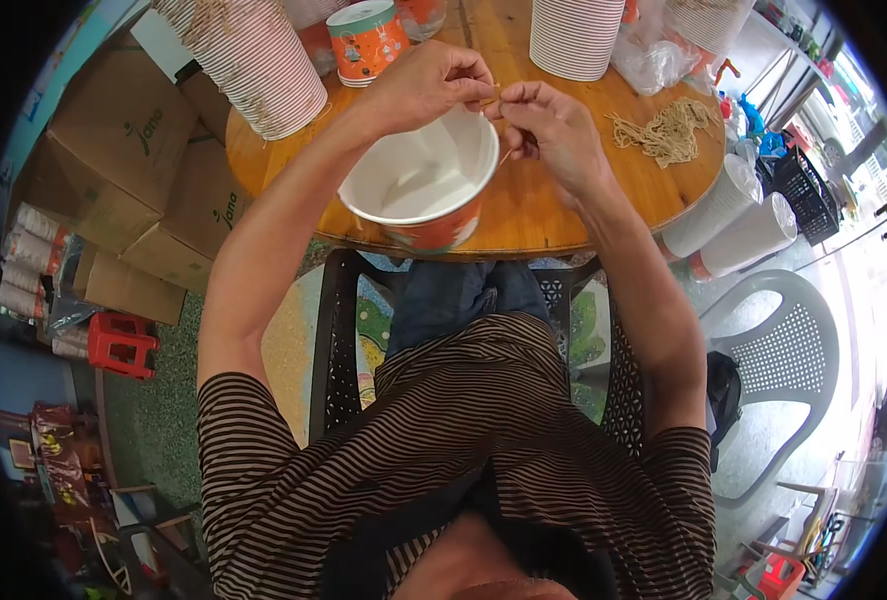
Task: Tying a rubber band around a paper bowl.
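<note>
Your left hand point(426, 82) and right hand point(554, 125) met above the orange-and-white paper bowl point(426, 185), which sat at the near edge of the round wooden table point(524, 205). Both hands pinched a thin tan string point(491, 98) between thumb and fingertips. A loose pile of tan strings point(664, 130) lay just right of your right hand.
</note>
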Demonstrator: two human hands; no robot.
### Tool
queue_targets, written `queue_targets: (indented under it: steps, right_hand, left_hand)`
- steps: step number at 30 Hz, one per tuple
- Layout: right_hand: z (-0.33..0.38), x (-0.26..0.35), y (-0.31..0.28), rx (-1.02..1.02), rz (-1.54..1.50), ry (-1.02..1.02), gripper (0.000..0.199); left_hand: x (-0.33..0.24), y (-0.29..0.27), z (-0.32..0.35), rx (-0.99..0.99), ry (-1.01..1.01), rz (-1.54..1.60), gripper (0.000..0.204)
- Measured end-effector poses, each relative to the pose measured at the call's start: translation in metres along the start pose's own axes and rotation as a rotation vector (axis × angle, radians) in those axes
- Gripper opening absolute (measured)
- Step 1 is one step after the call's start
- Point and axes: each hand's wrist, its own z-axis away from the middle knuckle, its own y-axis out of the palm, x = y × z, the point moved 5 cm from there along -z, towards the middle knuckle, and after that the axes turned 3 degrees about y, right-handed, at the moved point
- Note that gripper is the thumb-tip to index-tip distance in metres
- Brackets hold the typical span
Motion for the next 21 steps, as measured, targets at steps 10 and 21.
queue_targets:
  steps: [10,21]
  right_hand:
    - [-0.006,0.009,-0.008,0.005,0.323,-0.215,0.019]
    - [-0.016,0.004,-0.015,0.108,0.398,-0.275,0.023]
  left_hand:
    - [0.022,0.003,-0.004,0.171,-0.038,0.169,0.013]
    - [0.016,0.004,-0.006,0.286,-0.003,-0.012,0.015]
